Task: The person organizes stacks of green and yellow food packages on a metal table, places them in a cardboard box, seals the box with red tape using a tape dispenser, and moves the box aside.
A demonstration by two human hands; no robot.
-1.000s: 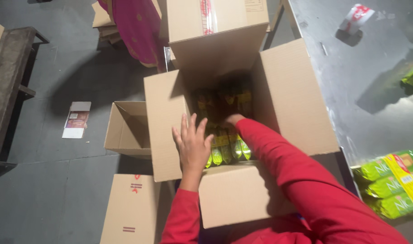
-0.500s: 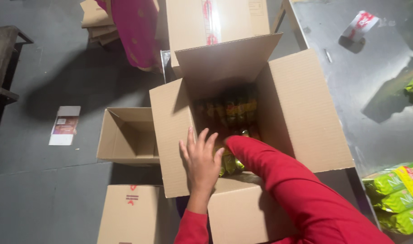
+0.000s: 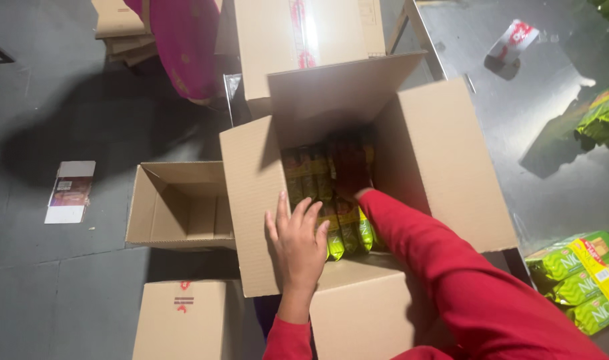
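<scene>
A large open cardboard box [image 3: 251, 200] stands in front of me, and rows of green and yellow packets [image 3: 344, 235] lie inside it. My left hand [image 3: 298, 243] rests flat on the box's left flap near its inner edge, fingers spread. My right hand [image 3: 350, 170], at the end of a red sleeve, reaches deep into the box and lies on the packets in the shadowed far part. The dark hides its fingers, so whether they hold a packet is unclear.
A small empty carton [image 3: 178, 207] sits left of the big box, a closed carton [image 3: 188, 320] below it, and a taped carton [image 3: 304, 33] behind. A person in a pink garment [image 3: 181, 47] stands at the back. The metal table [image 3: 518, 133] on the right holds more green packets [image 3: 578, 273].
My right hand has pushed further into the box, from the near packets to the far ones. My left hand has stayed on the left flap.
</scene>
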